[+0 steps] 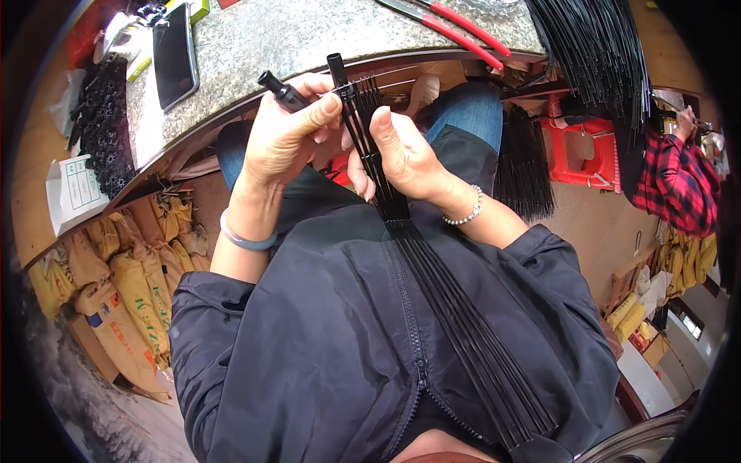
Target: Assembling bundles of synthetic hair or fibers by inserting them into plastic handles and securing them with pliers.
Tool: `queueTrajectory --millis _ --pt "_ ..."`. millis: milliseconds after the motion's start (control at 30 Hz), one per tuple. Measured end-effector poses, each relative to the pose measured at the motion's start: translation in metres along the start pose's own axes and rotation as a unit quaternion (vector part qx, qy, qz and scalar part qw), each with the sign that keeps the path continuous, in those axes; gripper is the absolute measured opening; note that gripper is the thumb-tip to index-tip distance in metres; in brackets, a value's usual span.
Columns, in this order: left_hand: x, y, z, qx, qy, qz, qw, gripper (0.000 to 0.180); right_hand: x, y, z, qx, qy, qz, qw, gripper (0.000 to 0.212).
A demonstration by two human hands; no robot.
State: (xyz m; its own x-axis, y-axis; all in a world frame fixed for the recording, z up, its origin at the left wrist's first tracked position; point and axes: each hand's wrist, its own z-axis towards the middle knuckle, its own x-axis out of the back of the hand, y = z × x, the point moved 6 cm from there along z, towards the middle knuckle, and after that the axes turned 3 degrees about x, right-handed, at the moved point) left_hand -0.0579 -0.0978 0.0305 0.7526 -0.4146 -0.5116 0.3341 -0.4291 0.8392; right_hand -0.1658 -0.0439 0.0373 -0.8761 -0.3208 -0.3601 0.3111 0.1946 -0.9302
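Phone (174, 58), red-handled tool (463, 44) on worktop (278, 38); left hand (287, 131), right hand (407, 158) on rods (421, 255)

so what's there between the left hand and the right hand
What looks like a folded black umbrella frame runs between the left hand and the right hand, as the head view shows.

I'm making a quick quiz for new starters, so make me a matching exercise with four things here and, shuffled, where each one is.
Things:
1. Black rod bundle
2. Phone
3. Beaded bracelet
4. Red-handled tool

Places:
A. On the left part of the worktop
B. Round the right wrist
C. On the right part of the worktop
D. In the right hand

Pairs: 1-D, 2-A, 3-B, 4-C.
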Motion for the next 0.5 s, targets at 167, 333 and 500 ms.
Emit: queueTrajectory --millis 167,333,500 --pt "-0.0011 0.0018 -0.0003 0.021 -0.025 -0.002 0.999 0.032 0.0026 0.0016 -0.0003 -0.008 -0.029 0.034 0.999 0.065" --pt "0.0011 0.008 -0.002 0.001 0.0 0.05 0.999 0.018 -0.002 -0.0012 0.0011 -0.008 -0.046 0.036 0.998 0.071" --pt "0.0058 0.0077 0.0005 0.009 0.013 0.073 0.997 0.02 -0.0012 0.0047 0.0012 -0.031 -0.067 0.04 0.996 0.074"
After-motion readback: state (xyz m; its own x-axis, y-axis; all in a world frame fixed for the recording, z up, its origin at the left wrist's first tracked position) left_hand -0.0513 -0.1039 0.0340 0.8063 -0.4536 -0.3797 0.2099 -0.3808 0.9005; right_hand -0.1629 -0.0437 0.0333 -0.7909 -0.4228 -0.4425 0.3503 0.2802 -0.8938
